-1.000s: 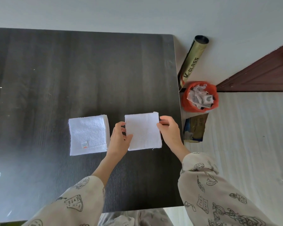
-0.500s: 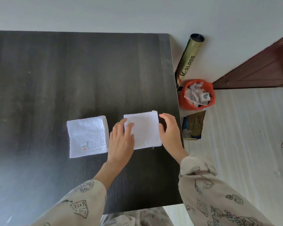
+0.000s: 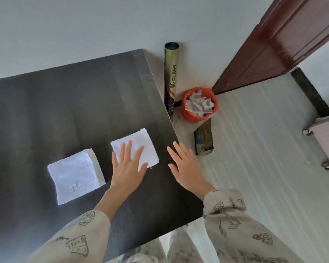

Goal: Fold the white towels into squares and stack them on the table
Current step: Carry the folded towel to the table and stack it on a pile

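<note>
I have my left hand (image 3: 128, 168) flat on the newly folded white towel (image 3: 139, 143), fingers straight and spread, pressing its near half onto the dark table (image 3: 65, 103); my right hand (image 3: 186, 165) hangs open beside it, fingers straight, holding nothing, over the table's right edge; whether it touches the surface I cannot tell. The other folded towel (image 3: 76, 175), the one with a small label at its near edge, lies to the left, apart from the pressed one with a strip of bare table between them.

The step in hand, as I judge it, is flattening this square before stacking it; I would press evenly from the centre out to the corners so the layers stay aligned, then pinch both side edges together so the fold does not fall open on the lift; I would set it squarely on the labelled towel, corners matched.

The pressed towel sits near the right edge of the table, so any slide should go left, not right; a loose thread shows at its near right corner. There is open dark surface behind and to the left of both towels. Off the edge, on the floor, stand a gold tube (image 3: 171, 67), an orange-lined bin of crumpled paper (image 3: 198, 105) and a flat carton (image 3: 204, 138); a towel pushed over would probably land among them.
</note>
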The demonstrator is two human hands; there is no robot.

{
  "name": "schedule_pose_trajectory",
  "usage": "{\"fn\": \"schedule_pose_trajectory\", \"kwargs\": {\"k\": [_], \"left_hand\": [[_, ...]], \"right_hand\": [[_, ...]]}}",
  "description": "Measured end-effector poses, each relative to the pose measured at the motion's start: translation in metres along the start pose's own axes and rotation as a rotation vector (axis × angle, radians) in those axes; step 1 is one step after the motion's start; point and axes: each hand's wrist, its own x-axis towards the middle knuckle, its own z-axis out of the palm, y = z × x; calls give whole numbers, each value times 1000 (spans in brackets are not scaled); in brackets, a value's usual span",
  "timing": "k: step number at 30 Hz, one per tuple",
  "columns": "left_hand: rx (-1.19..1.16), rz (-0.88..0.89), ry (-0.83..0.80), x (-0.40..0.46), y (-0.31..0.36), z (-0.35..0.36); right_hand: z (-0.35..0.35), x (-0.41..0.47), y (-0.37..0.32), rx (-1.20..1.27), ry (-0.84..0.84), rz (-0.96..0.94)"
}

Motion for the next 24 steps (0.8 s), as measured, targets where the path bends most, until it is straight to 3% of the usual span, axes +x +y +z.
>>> {"fn": "schedule_pose_trajectory", "kwargs": {"k": [6,11,17,24], "left_hand": [[-93,224,9,-17,119,-3],[-96,424,-100,-39,270,22],[-193,734,-216,-73,458,72],[-113,1153,-329,-129,674,112]], "right_hand": [[-59,-86,72,371,206,231],[-102,-219,181,435,312,421],[-143,-404,302,454,578,717],[-171,-579,407,449,856,1038]]}}
